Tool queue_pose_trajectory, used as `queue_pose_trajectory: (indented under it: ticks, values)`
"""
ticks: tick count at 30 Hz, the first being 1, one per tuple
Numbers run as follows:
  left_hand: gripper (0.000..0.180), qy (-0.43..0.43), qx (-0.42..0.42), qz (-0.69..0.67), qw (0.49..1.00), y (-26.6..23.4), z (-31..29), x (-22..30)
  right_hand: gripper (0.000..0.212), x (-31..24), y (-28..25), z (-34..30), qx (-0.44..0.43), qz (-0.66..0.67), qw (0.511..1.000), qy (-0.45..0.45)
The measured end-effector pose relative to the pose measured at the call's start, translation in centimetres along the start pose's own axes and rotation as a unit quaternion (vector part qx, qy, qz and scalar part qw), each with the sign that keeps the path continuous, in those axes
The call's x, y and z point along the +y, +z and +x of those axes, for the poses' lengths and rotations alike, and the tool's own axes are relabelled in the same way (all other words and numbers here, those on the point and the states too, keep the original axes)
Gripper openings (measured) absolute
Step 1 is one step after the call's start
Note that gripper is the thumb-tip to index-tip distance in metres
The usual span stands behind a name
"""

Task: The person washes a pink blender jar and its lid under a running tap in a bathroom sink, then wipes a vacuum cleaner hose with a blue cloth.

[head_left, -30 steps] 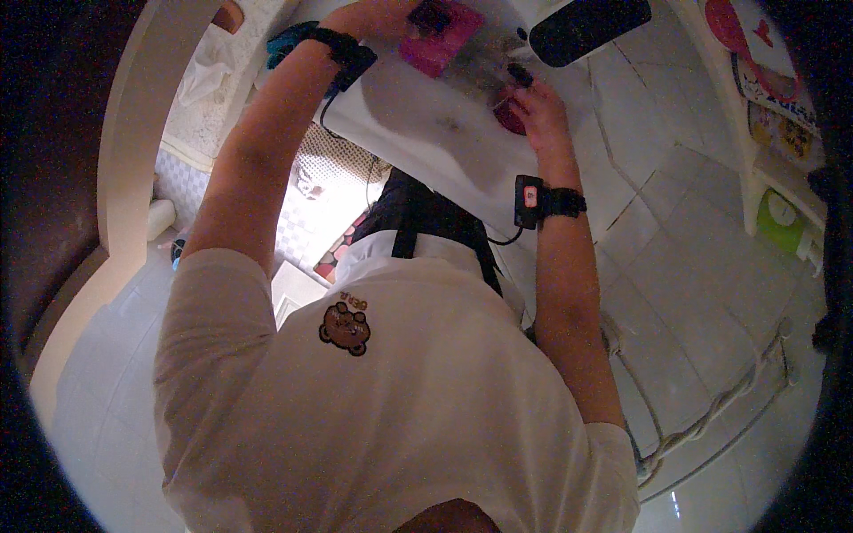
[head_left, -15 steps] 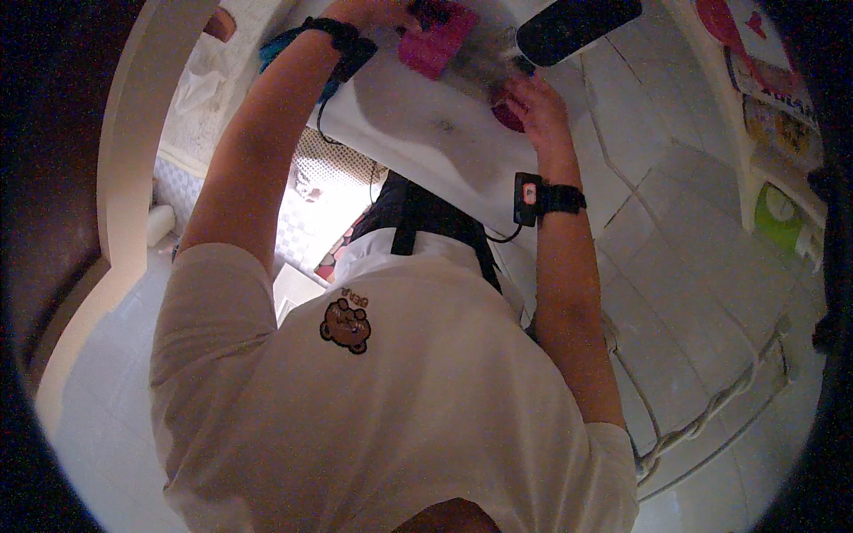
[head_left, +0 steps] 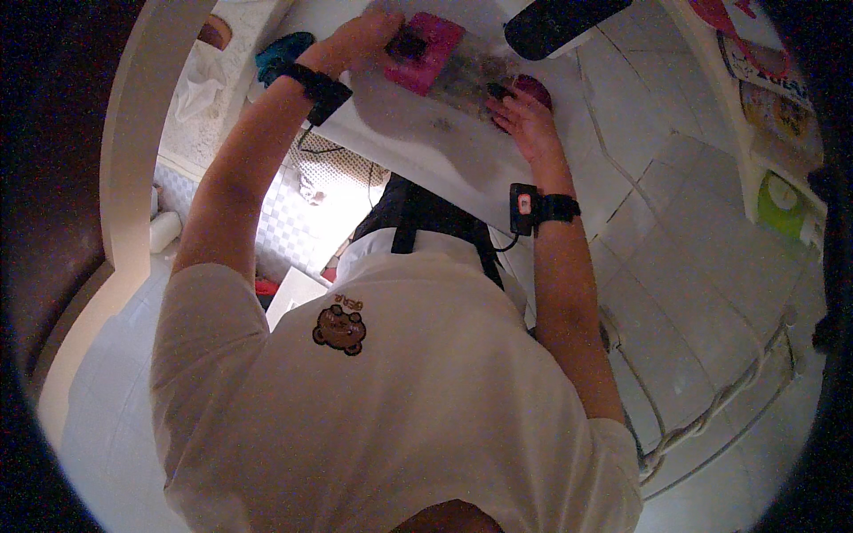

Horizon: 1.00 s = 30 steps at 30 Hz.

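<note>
A see-through, roughly tube-shaped container (head_left: 471,78) lies tilted between my hands over the white surface, with greyish matter showing inside. Its left end is a bright pink part (head_left: 435,55) with a black piece (head_left: 408,45) on it. My left hand (head_left: 369,40) is closed at that pink end, its fingertips partly hidden. At the opposite end, my right hand (head_left: 526,120) has bent fingers against the container, beside a dark red round part (head_left: 535,91) and a small black piece (head_left: 500,91). Dim light hides finer detail.
A long black object (head_left: 564,27) lies beyond my right hand on the white surface (head_left: 409,124). Teal material (head_left: 284,53) sits by my left wrist. Shelves at right hold a green item (head_left: 780,206). Twisted cords (head_left: 711,417) run along the tiled wall. Thin cables hang from both wrist devices.
My left hand has moved slightly left and nearer, and the pink part has shifted with it. The dark red part now shows above my right fingers instead of beneath them.
</note>
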<state>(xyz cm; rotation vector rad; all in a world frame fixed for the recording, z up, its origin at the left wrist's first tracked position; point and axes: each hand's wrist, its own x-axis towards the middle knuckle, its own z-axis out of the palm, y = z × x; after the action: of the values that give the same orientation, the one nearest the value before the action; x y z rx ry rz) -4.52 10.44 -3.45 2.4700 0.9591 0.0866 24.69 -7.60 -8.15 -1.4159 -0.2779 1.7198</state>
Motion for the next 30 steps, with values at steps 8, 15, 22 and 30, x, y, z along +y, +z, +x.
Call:
queue_pose_trajectory:
  ticks: [8,15,22,30]
  values:
    - [0.043,0.052,0.122,0.159,0.978,5.8,-1.4,-1.4,0.043,1.0,-1.1,1.6,0.003,0.049,0.999,0.001]
    - [0.048,0.097,0.152,0.185,0.966,4.7,-1.3,-1.1,0.047,2.6,-0.6,1.4,0.018,0.004,1.000,-0.008]
    - [0.056,-0.024,-0.007,-0.299,0.954,2.2,0.4,-2.5,0.048,-0.9,-0.8,1.3,0.009,0.050,0.993,-0.107]
    - [0.050,-0.228,0.011,-0.373,0.899,2.6,0.7,-4.3,0.045,-0.3,1.3,1.4,0.021,0.038,0.997,-0.068]
